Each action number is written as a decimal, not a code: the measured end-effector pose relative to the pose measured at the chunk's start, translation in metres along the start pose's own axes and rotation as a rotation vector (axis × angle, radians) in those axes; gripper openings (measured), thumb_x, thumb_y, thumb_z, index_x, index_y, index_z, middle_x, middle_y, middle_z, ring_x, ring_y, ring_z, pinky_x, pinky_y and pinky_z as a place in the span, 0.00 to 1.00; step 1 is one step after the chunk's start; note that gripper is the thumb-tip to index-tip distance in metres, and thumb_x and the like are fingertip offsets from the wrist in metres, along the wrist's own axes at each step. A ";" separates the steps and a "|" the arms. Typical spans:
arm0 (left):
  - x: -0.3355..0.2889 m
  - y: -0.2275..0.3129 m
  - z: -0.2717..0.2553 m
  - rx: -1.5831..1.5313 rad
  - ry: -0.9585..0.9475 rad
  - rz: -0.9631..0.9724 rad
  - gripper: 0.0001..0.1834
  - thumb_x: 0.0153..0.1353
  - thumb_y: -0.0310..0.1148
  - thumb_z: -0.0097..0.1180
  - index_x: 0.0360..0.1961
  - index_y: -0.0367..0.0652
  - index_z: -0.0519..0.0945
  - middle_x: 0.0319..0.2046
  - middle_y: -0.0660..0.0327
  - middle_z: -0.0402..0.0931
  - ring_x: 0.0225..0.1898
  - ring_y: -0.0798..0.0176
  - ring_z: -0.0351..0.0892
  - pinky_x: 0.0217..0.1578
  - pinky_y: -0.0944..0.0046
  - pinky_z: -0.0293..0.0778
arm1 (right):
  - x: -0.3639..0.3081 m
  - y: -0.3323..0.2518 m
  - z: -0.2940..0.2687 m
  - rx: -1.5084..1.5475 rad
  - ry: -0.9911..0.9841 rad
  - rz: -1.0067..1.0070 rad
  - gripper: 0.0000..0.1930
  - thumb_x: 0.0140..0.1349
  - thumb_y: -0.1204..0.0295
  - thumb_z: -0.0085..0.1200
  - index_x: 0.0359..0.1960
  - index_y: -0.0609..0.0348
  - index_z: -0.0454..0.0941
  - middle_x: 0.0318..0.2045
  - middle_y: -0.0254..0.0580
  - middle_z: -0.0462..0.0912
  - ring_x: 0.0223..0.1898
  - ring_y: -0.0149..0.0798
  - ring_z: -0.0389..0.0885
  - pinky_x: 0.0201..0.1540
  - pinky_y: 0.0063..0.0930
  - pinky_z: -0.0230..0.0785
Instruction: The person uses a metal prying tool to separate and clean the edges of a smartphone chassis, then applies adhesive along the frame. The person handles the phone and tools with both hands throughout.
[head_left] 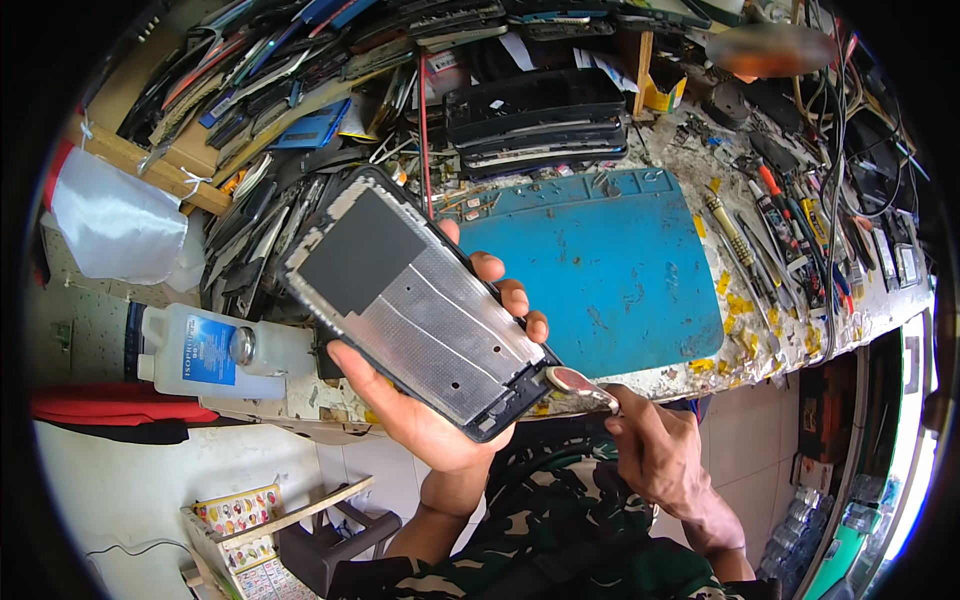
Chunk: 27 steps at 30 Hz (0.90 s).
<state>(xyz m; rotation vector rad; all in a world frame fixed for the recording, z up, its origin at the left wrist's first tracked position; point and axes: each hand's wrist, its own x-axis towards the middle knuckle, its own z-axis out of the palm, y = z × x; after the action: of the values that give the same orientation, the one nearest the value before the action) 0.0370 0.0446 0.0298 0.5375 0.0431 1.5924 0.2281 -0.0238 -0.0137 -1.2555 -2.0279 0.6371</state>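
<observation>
My left hand (420, 430) is closed around a bare phone frame (450, 325), thumb on one long edge and fingertips on the other. It is tilted, showing a silvery metal plate with a dark grey square patch near its upper end and a black rim. At its lower right corner is the oval, reddish head of a small spoon-shaped tool (572, 379). My right hand (655, 445) pinches this tool by its thin handle. Whether the head touches the frame I cannot tell. Behind the frame lies a blue work mat (620, 270) on the workbench.
Stacked phone parts (535, 115) stand behind the mat, with a large heap of phone housings (250, 100) at the back left. Screwdrivers and tweezers (770, 235) lie at the right, near cables (835, 120). At the left are a white plastic bottle (205, 350) and a stool (340, 540) below.
</observation>
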 end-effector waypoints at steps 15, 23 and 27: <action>-0.008 -0.007 0.008 0.065 0.146 0.145 0.54 0.59 0.78 0.33 0.70 0.41 0.56 0.48 0.52 0.69 0.43 0.54 0.71 0.41 0.49 0.69 | 0.001 -0.006 0.002 -0.088 -0.020 -0.200 0.21 0.52 0.75 0.62 0.51 0.54 0.79 0.20 0.29 0.71 0.17 0.28 0.76 0.15 0.27 0.67; -0.014 0.001 0.004 0.110 0.197 0.106 0.51 0.62 0.76 0.31 0.70 0.42 0.58 0.50 0.53 0.73 0.43 0.54 0.74 0.40 0.50 0.71 | 0.010 -0.008 -0.020 -0.158 0.120 -0.185 0.18 0.54 0.80 0.59 0.49 0.59 0.77 0.23 0.36 0.77 0.22 0.32 0.79 0.20 0.29 0.73; -0.017 0.006 0.004 0.048 0.187 -0.001 0.51 0.63 0.75 0.30 0.70 0.40 0.58 0.50 0.51 0.73 0.44 0.53 0.75 0.39 0.50 0.72 | 0.016 -0.005 -0.026 -0.324 0.173 -0.169 0.19 0.54 0.79 0.59 0.50 0.54 0.78 0.26 0.33 0.77 0.22 0.30 0.77 0.21 0.27 0.71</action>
<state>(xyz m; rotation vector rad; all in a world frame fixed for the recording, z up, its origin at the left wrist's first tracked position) 0.0334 0.0266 0.0303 0.4243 0.2230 1.6404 0.2389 -0.0097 0.0118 -1.2522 -2.1169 0.1169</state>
